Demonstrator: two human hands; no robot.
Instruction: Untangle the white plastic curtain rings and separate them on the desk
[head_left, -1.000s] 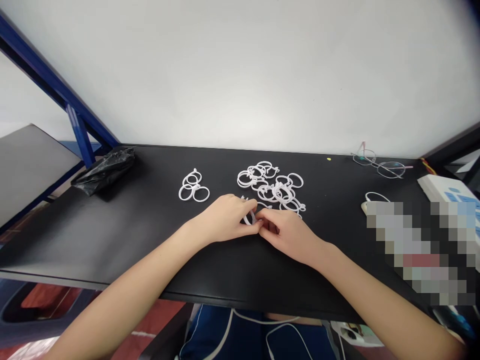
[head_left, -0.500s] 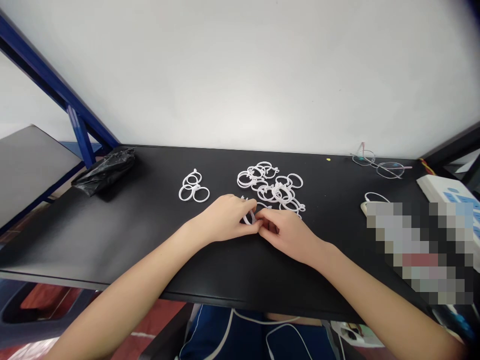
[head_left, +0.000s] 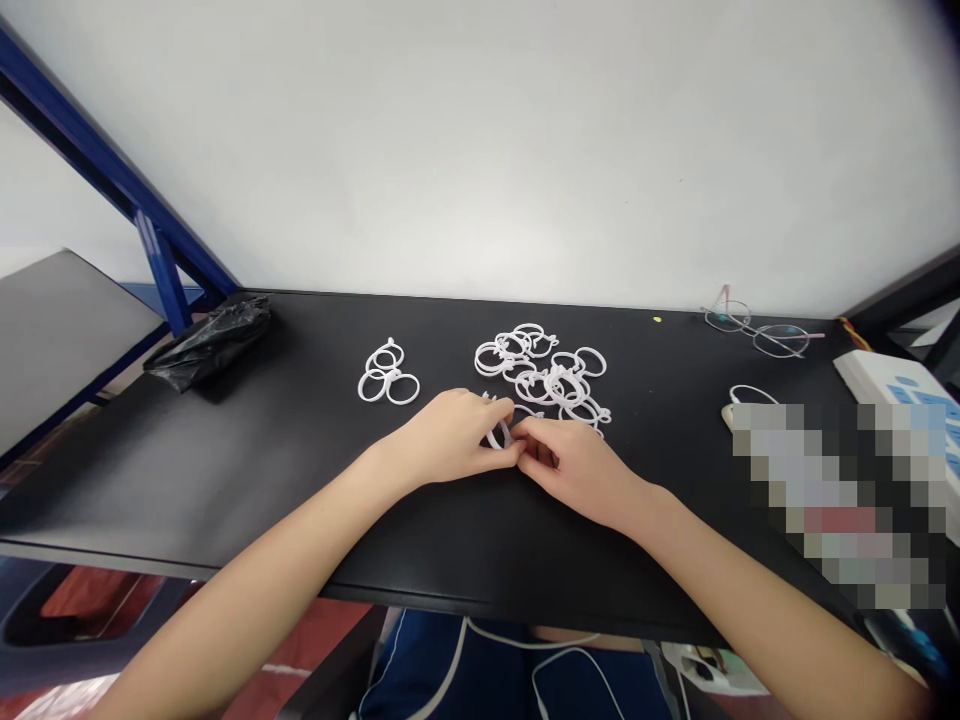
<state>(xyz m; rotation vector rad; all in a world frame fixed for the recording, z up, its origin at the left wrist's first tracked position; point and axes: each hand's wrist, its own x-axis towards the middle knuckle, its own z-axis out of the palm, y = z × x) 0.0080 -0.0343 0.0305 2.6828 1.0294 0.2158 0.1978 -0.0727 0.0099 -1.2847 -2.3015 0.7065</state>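
Note:
Above the front half of the black table, my left hand (head_left: 465,437) is closed around a white plastic ring (head_left: 495,438), which shows between its thumb and fingers. My right hand (head_left: 574,460) meets it from the right, fingertips pinched at the same ring's edge; the exact contact is hidden behind the fingers. Just beyond both hands lies a loose heap of similar white rings (head_left: 566,385), several with small eyelets on their rims. A smaller group of white rings (head_left: 388,375) rests left of the heap.
A crumpled black plastic bag (head_left: 210,340) lies at the table's back left. Eyeglasses (head_left: 757,328) sit at the back right, near a white power strip (head_left: 900,395) and a blurred-out object (head_left: 832,500). White cables (head_left: 457,660) hang below the table's front edge (head_left: 480,608).

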